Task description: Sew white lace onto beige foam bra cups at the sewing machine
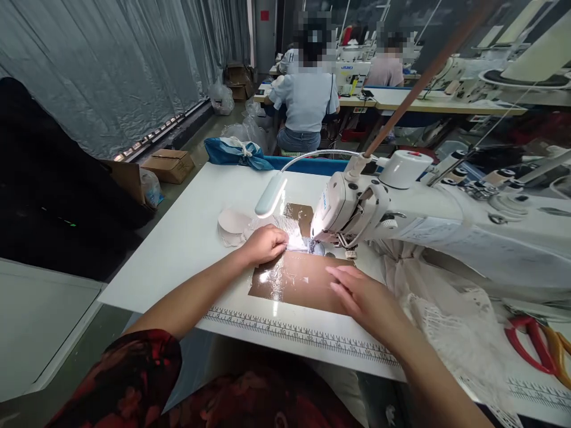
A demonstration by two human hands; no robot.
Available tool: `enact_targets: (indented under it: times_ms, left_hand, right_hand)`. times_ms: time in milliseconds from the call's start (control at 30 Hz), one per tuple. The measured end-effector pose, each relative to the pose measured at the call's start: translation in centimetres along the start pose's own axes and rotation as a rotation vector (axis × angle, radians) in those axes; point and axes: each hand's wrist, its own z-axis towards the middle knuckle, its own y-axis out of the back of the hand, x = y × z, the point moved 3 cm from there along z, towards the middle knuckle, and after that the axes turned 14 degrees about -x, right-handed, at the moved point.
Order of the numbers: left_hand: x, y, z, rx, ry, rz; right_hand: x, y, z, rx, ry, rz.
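Observation:
My left hand (265,244) is curled, its fingertips pinching a piece of white lace fabric (285,229) close to the needle of the white sewing machine (357,208). My right hand (359,294) lies with fingers stretched out flat over the brown plate (294,279) set in the white table (187,238), in front of the machine head. More white lace (446,321) spills under the machine arm to the right. A pale padded cup piece (232,223) lies just beyond my left hand. A small lamp (270,196) on a bent neck lights the needle area.
A printed ruler (294,333) runs along the table's front edge. Red and orange scissors (535,342) lie at far right. Two people sit with their backs turned at machines behind. Cardboard boxes (169,163) and a blue bag (236,151) stand beyond the table; grey curtain at left.

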Motion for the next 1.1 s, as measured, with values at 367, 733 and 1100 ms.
enact_targets:
  times_ms: [367, 733, 1100]
  left_hand:
    - [-7.6, 2.7, -5.8, 0.27, -0.112, -0.327]
    - [-0.1, 2.5, -2.5, 0.167, 0.555, -0.288]
    - [-1.4, 1.1, -3.2, 0.325, 0.719, -0.787]
  right_hand:
    - [-4.5, 0.3, -7.0, -0.018, 0.055, -0.345]
    - [-4.2, 0.4, -6.3, -0.156, 0.027, -0.399]
    - [0.4, 0.8, -1.6, -0.065, -0.125, 0.289]
